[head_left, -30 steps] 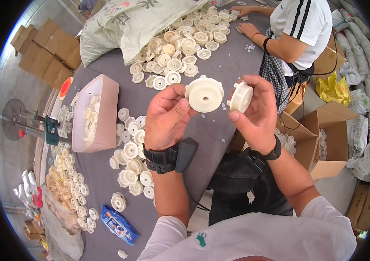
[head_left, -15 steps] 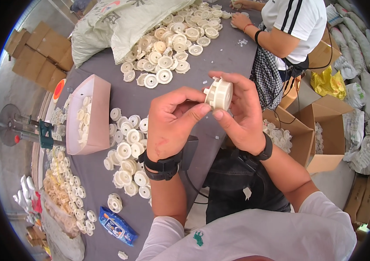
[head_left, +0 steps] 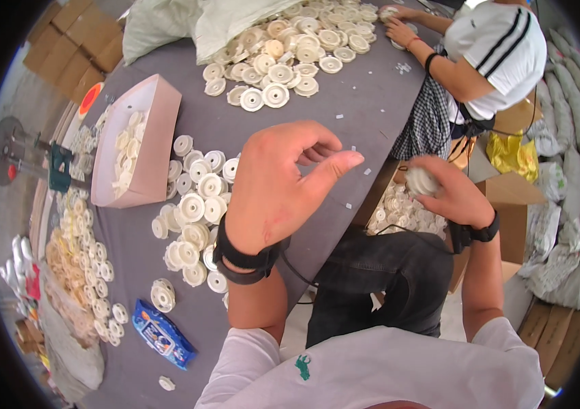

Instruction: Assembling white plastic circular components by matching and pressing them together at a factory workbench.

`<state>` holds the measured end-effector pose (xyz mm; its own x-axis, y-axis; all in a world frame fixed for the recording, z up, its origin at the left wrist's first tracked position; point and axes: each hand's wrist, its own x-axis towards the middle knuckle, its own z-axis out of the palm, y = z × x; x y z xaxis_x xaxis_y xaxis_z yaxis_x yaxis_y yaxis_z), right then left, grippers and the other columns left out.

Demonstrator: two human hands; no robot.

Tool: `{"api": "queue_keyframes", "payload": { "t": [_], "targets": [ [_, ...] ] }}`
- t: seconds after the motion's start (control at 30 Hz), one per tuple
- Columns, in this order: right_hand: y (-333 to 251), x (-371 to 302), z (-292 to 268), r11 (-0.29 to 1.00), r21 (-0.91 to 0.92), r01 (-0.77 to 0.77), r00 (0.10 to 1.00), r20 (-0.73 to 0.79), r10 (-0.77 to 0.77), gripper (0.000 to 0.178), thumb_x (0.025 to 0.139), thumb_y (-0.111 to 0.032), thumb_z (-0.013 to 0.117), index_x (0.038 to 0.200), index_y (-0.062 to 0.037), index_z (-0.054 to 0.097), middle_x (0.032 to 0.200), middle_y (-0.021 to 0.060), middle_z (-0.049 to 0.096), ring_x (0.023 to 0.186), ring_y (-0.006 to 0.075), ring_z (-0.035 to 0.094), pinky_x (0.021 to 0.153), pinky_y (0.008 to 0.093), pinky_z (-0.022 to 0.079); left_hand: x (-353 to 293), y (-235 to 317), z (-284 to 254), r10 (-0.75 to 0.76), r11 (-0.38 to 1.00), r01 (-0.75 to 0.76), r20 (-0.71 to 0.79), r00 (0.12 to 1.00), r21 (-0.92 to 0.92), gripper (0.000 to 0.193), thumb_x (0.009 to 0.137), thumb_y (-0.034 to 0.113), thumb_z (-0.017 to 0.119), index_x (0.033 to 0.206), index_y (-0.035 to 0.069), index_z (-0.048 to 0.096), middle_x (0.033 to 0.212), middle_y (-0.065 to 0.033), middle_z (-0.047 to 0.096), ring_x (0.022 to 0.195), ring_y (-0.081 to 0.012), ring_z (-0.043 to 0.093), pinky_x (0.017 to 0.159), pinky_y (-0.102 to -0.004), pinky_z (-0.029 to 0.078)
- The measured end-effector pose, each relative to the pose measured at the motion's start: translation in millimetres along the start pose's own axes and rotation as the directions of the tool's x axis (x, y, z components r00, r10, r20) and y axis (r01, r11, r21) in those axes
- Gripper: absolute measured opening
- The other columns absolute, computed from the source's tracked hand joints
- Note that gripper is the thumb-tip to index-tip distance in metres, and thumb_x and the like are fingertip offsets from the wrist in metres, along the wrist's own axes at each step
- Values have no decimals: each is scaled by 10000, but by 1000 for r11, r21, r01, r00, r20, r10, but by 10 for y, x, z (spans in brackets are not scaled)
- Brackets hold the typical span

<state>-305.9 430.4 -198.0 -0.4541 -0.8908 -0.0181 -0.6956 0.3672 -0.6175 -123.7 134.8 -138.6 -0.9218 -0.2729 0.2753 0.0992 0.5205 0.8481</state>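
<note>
My right hand (head_left: 455,193) is closed round a round cream plastic part (head_left: 421,182), slightly blurred by motion. It is over a cardboard box of similar pale parts (head_left: 406,210), at the right of the table edge. My left hand (head_left: 290,178) hovers above the grey table (head_left: 303,235) with its fingers curled and the thumb apart from them; nothing shows in its grasp. Left of that wrist lies a loose group of round cream parts (head_left: 193,206). A larger heap of such parts (head_left: 280,73) spills from a white woven sack (head_left: 225,24) at the far side.
A pinkish open bin (head_left: 150,153) with small cream pieces stands at left, near a green-and-metal fixture (head_left: 58,167). A blue wipes packet (head_left: 162,334) lies in front. Rings (head_left: 79,273) line the left edge. A co-worker (head_left: 491,61) handles parts at far right.
My right hand has left my left hand and carried the cream part right and down over the box. My left hand no longer touches the part. The view has shifted slightly.
</note>
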Motion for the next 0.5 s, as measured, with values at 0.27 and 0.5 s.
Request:
{"api": "queue_keyframes", "payload": {
  "t": [0.27, 0.5],
  "targets": [
    [7, 671, 98, 998, -36, -44, 998, -38, 42, 695, 870, -220, 836, 1489, -111, 541, 1437, 123, 594, 1316, 311, 595, 1080, 436, 500, -400, -37, -622, -52, 999, 39, -573, 818, -35, 180, 991, 167, 776, 1028, -8, 761, 907, -49, 747, 804, -125, 680, 777, -277, 550],
    [-123, 2471, 817, 949, -123, 291, 936, -170, -309, 658, 865, -70, 723, 1495, -132, 543, 1531, 187, 513, 1402, 392, 518, 1172, 466, 445, -505, -206, -891, -175, 984, 69, -802, 571, -166, 172, 969, 131, 801, 1006, -27, 742, 843, -11, 710, 753, -61, 627, 699, -218, 489]
  ]
}}
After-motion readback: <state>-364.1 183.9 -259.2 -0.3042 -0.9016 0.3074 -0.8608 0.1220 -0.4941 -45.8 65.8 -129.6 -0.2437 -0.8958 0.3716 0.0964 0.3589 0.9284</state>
